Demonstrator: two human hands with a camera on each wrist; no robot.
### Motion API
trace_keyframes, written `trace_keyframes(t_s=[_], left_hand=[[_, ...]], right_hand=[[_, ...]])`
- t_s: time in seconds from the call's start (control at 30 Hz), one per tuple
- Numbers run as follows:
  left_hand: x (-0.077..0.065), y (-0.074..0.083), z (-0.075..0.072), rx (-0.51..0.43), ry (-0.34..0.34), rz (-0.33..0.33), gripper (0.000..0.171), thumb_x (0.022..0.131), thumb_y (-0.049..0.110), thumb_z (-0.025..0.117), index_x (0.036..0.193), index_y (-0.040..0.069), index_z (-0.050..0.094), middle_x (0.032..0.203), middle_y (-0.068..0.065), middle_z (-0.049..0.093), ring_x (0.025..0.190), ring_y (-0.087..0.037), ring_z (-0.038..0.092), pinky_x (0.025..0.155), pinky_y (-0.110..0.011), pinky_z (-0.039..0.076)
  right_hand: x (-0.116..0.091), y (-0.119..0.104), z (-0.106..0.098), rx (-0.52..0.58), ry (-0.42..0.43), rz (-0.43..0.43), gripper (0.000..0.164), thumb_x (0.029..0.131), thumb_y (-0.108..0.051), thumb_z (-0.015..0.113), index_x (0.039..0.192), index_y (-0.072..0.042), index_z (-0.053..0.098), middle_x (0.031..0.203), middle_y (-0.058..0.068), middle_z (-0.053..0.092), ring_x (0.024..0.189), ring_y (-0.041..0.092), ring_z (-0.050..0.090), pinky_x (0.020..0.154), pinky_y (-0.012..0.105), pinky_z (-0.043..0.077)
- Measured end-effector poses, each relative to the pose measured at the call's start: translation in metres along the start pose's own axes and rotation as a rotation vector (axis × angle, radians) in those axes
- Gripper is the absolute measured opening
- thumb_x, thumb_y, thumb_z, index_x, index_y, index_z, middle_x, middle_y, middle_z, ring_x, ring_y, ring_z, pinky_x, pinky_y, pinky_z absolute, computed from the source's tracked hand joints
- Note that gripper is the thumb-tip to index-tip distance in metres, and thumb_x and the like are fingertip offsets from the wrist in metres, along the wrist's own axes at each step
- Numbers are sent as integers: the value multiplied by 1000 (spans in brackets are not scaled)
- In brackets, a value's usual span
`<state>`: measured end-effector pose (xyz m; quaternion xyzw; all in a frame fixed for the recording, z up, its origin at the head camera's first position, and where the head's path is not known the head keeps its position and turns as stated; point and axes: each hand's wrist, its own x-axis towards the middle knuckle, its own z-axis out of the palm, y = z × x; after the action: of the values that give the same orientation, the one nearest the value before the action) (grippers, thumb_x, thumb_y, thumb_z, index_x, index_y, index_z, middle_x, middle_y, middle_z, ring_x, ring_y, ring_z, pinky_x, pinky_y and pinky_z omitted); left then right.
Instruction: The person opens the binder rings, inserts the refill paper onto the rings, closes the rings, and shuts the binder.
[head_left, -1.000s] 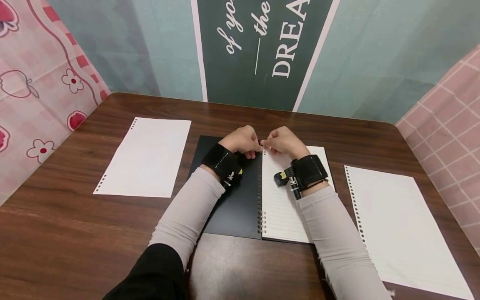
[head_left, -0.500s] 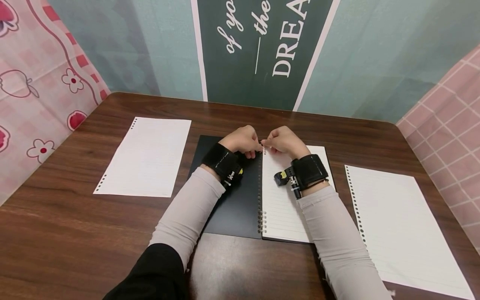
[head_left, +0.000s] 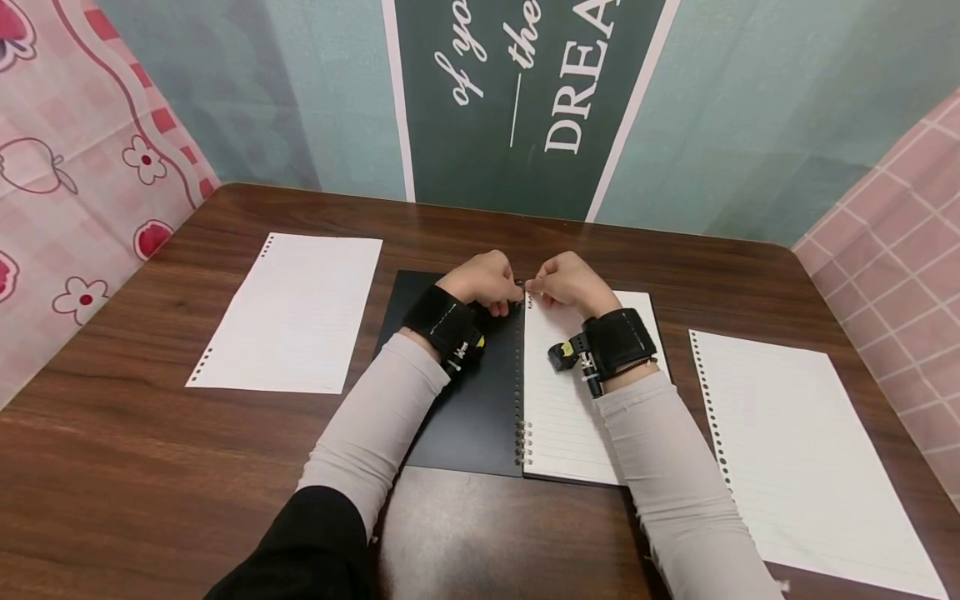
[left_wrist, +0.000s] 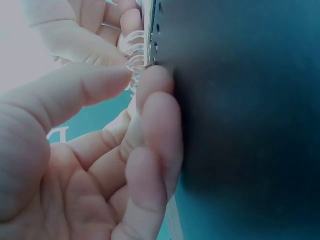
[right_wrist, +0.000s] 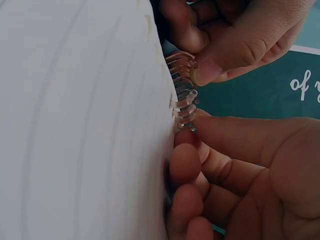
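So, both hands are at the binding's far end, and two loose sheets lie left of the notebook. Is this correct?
Not quite: the head view shows one sheet left of the notebook; the second sheet lies right of it. The left hand and right hand are as stated.

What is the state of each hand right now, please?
Left hand: closed, pinching binding rings at the far end of the notebook.
Right hand: closed, also pinching binding rings there.

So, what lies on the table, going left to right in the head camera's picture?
A loose sheet of paper → a black cover → binding rings → a lined page → another loose sheet.
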<state>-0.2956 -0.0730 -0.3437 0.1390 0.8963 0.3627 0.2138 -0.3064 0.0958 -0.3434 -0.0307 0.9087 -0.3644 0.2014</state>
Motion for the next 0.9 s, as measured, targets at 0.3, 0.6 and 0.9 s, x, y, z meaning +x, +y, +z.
trace_keyframes(t_s=[0.3, 0.6, 0.9], left_hand=[[-2, 0, -2, 7, -1, -16, 29, 96, 13, 58, 69, 4, 62, 59, -1, 61, 52, -11, 59, 55, -23, 48], [-3, -1, -4, 17, 5, -27, 25, 95, 11, 57, 74, 2, 66, 58, -1, 61, 52, -10, 58, 54, -22, 46], [-1, -3, -2, -29, -3, -15, 22, 95, 10, 57, 76, 2, 65, 60, -2, 61, 54, -11, 59, 56, -23, 48]], right_hand=[[0, -1, 0, -2, 2, -9, 25, 98, -17, 62, 77, -2, 60, 62, 1, 53, 59, 14, 43, 58, 27, 34], [1, -2, 0, -32, 19, -4, 26, 97, -16, 62, 76, -2, 59, 60, 1, 52, 58, 14, 42, 57, 27, 33], [0, 0, -2, -77, -8, -25, 27, 98, -17, 62, 74, -3, 59, 61, 1, 53, 56, 13, 42, 57, 27, 35]])
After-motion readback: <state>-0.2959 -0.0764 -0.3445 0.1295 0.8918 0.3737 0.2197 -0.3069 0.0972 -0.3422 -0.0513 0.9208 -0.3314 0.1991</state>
